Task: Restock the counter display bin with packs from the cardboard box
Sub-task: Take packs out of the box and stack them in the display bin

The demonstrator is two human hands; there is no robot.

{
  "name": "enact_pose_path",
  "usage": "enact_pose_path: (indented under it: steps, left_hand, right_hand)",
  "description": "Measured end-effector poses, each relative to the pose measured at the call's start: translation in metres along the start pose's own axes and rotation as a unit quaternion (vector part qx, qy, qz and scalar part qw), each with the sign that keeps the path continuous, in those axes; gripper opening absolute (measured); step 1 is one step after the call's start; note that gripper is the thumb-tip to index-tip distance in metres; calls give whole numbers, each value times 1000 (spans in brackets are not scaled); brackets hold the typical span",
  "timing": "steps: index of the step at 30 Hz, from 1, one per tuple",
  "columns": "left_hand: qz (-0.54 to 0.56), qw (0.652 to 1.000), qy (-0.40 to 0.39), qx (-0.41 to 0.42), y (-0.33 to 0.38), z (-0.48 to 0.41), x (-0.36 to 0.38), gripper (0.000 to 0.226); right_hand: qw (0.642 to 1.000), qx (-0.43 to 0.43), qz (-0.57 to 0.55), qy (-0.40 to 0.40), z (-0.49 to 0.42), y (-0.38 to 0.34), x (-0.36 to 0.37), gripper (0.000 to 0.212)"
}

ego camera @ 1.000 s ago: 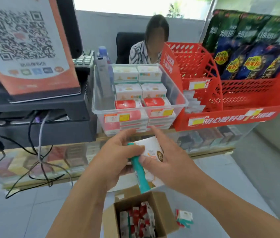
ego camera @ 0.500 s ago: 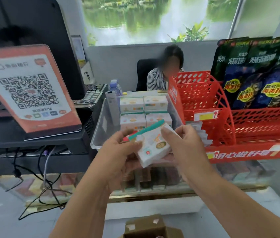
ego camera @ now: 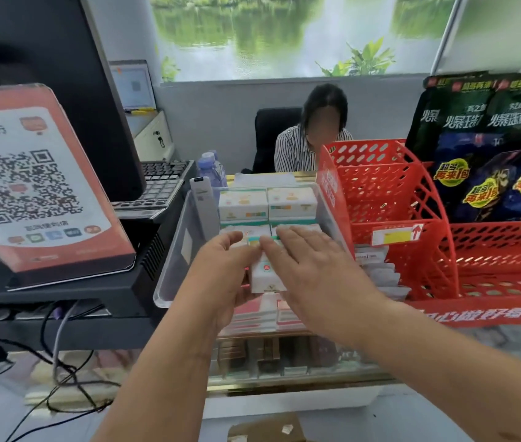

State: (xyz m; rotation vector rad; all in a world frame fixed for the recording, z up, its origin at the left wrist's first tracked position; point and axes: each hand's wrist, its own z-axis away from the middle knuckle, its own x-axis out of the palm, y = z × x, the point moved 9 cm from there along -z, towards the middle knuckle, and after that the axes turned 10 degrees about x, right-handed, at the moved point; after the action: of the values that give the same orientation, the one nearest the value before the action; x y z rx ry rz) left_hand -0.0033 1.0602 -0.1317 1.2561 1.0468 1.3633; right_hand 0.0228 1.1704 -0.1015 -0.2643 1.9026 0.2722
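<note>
While the clear display bin [ego camera: 169, 250] has rows of white packs [ego camera: 243, 204] at its back, its front looks part-filled, so restocking seems about midway. The cardboard box [ego camera: 265, 430] below hides its contents. The left hand [ego camera: 220, 275] curls round the teal-edged pack [ego camera: 265, 275], held over the bin's front, and the right hand [ego camera: 313, 266] lies on it with straight fingers.

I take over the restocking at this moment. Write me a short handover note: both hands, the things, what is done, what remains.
Hands: left hand grips the pack at the clear bin's front; right hand lies flat on it, fingers straight.
Done: stocked packs fill the bin's back.
The cardboard box sits on the floor below.
Left: seat this pack, fetch more.
</note>
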Motion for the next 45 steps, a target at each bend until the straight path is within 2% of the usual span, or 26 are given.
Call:
enact_pose_path:
  steps: [4,9,15,29,34,38,41,45]
  left_hand:
    - [-21,1000,-7,5,3,-22,-1,31]
    - [-74,996,-22,41,12,-40,-10,34]
    - [-100,993,-34,50,8,-50,-15,40]
    - [-148,988,-23,45,12,-29,3,38]
    - [-158,986,-6,51,16,-3,13,40]
    - [-181,981,-2,67,22,26,16,37]
    - [-196,978,15,69,21,45,7,36]
    - [-199,978,20,66,17,65,5,36]
  right_hand:
    - [999,8,42,2,-27,9,19,81]
    - [992,38,90,-76,-72,44,60,76]
    - [983,110,81,-124,-85,71,82,74]
    - [978,172,24,-118,-67,71,75,71]
    - [986,103,-3,-129,-53,55,62,76]
    - [977,112,-17,-182,-50,60,66,71]
    - [979,112,-25,-170,-45,55,56,72]
    - [988,98,-35,-117,-26,35,32,60]
